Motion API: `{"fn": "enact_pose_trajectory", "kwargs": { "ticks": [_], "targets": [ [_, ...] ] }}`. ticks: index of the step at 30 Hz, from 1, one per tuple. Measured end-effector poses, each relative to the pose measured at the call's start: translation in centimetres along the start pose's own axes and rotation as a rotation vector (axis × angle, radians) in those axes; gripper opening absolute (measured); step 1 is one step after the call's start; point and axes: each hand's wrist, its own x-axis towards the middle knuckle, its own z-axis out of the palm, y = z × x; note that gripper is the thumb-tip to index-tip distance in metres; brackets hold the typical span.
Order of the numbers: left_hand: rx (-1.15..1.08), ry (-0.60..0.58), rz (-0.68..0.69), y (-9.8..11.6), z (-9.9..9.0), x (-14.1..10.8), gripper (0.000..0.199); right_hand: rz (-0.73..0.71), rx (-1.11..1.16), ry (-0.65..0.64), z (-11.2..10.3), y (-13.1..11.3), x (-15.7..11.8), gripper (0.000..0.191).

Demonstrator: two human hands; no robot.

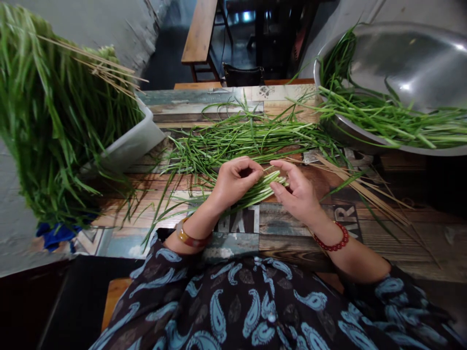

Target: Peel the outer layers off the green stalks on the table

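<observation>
A small bunch of garlic chives (260,192) lies low over the table, its pale cut ends pointing right. My left hand (237,182) is closed around the bunch from the left, thumb and forefinger pinched together. At the pale ends, my right hand (297,192) has its thumb on the stems and its forefinger just above them. A thin stick, partly hidden, shows between the two hands. Just beyond them spreads a loose pile of chives (241,141). Bamboo skewers (359,183) lie fanned out to the right of my right hand.
At left, a white plastic tub (136,133) bears a heap of skewered chives (69,102) hanging over its side. A large steel bowl (404,58) at the right holds more chives. A blue cloth (60,237) sits below the tub; a wooden bench (199,34) stands beyond.
</observation>
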Motion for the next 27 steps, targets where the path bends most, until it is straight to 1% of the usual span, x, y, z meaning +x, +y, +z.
{"fn": "enact_pose_trajectory", "kwargs": {
  "ticks": [3, 9, 15, 23, 27],
  "targets": [
    [-0.033, 0.004, -0.039, -0.05, -0.05, 0.00, 0.013, -0.013, 0.011, 0.034, 0.04, 0.03, 0.02, 0.039],
    [-0.049, -0.010, -0.029, -0.12, -0.05, -0.01, 0.013, -0.011, -0.013, -0.015, -0.09, -0.48, 0.08, 0.026],
    [-0.031, -0.004, -0.004, -0.10, -0.03, -0.05, 0.013, -0.017, -0.019, -0.008, -0.08, -0.57, 0.04, 0.026],
    [0.088, 0.045, 0.109, -0.12, 0.25, -0.12, 0.013, -0.011, -0.024, 0.008, 0.00, -0.43, 0.14, 0.025],
    [0.115, 0.042, 0.122, -0.18, 0.27, -0.13, 0.014, -0.013, -0.026, 0.016, 0.04, -0.41, 0.18, 0.024]
  ]
}}
